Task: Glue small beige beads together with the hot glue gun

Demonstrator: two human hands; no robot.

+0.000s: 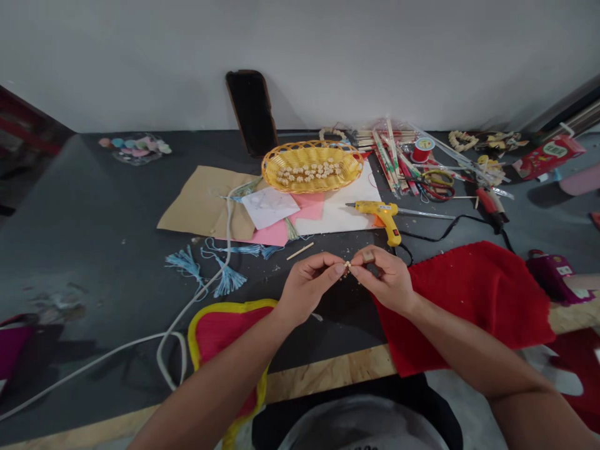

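Observation:
Close together over the dark table, my left hand (310, 282) and my right hand (388, 279) each pinch thumb to forefinger. Between their fingertips is a small cream flower-shaped piece (347, 265), partly covered by the fingers. Tiny pale bits lie just below it. Beyond the hands, a yellow woven basket (272, 164) holds several similar small cream pieces (309, 170). A yellow glue gun (385, 219) lies on its side just past my right hand, nozzle to the left. A thin pale stick (300, 251) rests near my left hand.
Blue tassels (229, 279) and a white cable (197, 294) lie left. Brown paper (201, 203) is under the cable. A phone (253, 112) leans on the wall. Scissors (438, 184), a red thread spool (422, 150) and red cloth (478, 300) are on the right.

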